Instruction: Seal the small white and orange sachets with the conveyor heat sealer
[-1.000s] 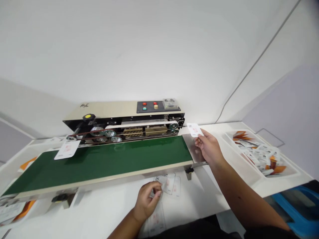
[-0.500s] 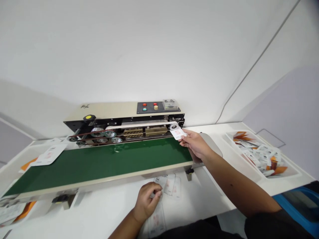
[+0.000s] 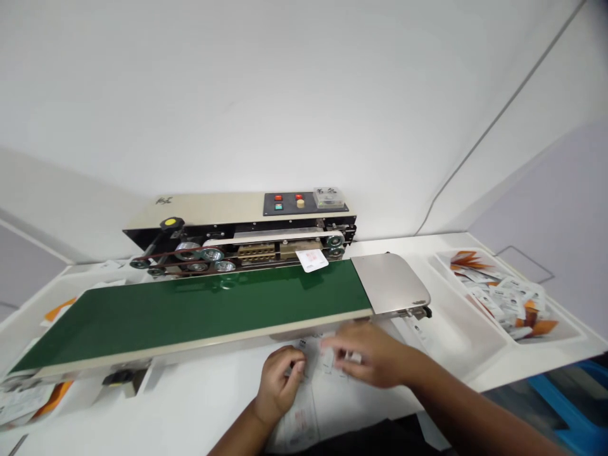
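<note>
White packet (image 3: 312, 260), rounded corners, reddish print, left grip (image 3: 282, 383) curled, hold unclear, right grip (image 3: 373, 354) spread, blurred

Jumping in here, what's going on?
The person's curled left hand is at flat white packets with pink print on the white table. Their right hand, blurred and partly open, is over the same packets; contact is unclear. Another white packet with pink print sticks out of the beige machine above the green conveyor belt, untouched.

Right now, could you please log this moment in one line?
left hand: curled beside packets; right hand: blurred, near packets; single packet: at machine
</note>
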`<state>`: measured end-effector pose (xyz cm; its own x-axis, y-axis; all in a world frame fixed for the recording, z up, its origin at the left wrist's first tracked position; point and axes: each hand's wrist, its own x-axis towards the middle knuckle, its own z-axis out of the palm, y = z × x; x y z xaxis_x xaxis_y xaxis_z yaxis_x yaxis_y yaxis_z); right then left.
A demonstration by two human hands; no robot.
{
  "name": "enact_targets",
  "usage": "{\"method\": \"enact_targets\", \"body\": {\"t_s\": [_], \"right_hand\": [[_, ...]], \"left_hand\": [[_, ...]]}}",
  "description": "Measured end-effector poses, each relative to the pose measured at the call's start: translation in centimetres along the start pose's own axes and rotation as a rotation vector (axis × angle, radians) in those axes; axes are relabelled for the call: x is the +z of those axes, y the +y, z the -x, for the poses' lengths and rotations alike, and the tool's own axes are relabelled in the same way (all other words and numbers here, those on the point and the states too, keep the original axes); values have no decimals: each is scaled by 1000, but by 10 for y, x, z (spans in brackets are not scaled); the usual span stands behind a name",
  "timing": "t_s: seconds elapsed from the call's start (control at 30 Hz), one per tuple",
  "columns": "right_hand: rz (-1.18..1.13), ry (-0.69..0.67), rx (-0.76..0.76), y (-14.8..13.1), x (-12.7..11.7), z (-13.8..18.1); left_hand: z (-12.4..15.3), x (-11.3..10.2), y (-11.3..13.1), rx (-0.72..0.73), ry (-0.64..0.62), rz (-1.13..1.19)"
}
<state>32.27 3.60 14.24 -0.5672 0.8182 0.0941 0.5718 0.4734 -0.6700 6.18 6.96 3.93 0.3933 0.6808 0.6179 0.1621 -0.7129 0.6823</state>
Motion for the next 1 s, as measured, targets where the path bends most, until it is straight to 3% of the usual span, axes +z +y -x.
{"method": "enact_targets", "body": {"t_s": [0.1,0.23,0.33,0.5,0.73,1.0], "right_hand": [[26,-259,-121,12,38,6],[141,-209,-1,43,81,9],[171,-119,72,56,98,9],[230,27,91,61,108,9],[292,294,-102,70,118,15],[207,567,-207,53,102,15]], "left_hand": [[1,-1,0,-63,22,21],[3,-1,-1,-84,15,26],[3,0,-3,-57,10,8],[1,0,-2,-59,-20,-11],[-1,1,-1,-26,-66,-29],[1,10,-8,-2,-201,-2]]}}
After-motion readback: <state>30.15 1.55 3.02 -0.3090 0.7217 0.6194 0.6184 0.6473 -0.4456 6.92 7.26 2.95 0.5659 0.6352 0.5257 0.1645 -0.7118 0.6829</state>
